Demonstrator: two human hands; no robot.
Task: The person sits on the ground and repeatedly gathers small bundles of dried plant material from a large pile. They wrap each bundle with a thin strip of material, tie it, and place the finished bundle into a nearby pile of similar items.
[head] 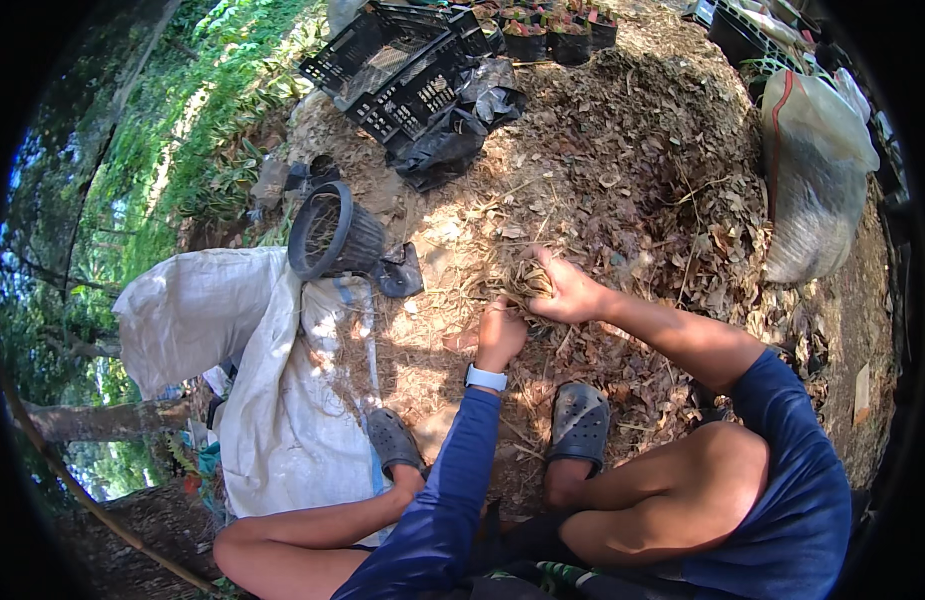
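My right hand grips a bundle of dry, straw-like plant stems above the littered ground. Close against its lower side is my left hand, fingers curled at the bundle's near end; a pale watch band circles that wrist. What the left fingertips pinch is hidden by the hand itself. Under and beyond both hands spreads a bed of dry brown leaves. To the left, a ribbed black plastic pot lies tipped on its side with dry strands inside, at the edge of a white woven sack.
Black plastic crates stand at the far left, with crumpled black plastic bags against them. Several small potted plants line the far edge. A filled translucent sack stands at right. My feet in dark clogs flank the near ground.
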